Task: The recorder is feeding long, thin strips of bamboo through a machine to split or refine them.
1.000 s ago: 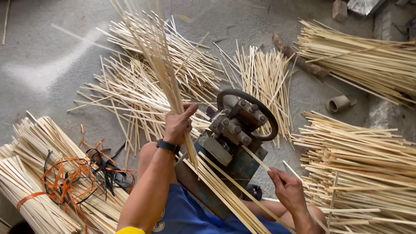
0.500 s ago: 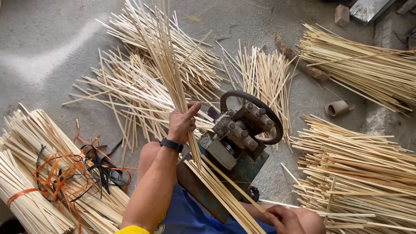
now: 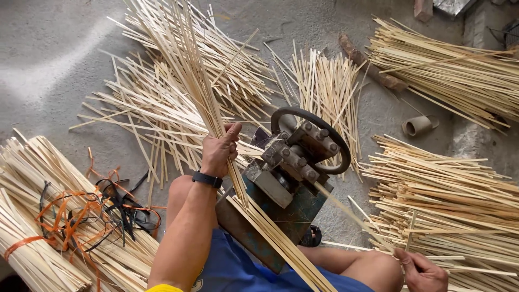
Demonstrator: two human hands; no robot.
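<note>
Both hands (image 3: 219, 151) grip bamboo strips (image 3: 189, 70).

Recorded: one metal hand-wheel machine (image 3: 294, 167), one black wristband (image 3: 207, 179), one small cardboard tube (image 3: 417, 126), two hands, the left hand (image 3: 219, 148) and the right hand (image 3: 424, 270), and bamboo strips (image 3: 432, 184) too numerous to count.

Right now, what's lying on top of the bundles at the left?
Loose orange and black straps lie tangled across the bundles, and one orange strap still wraps a bundle low down. The sticks beneath the tangle are partly covered, and the bundles run out of the picture.
</note>
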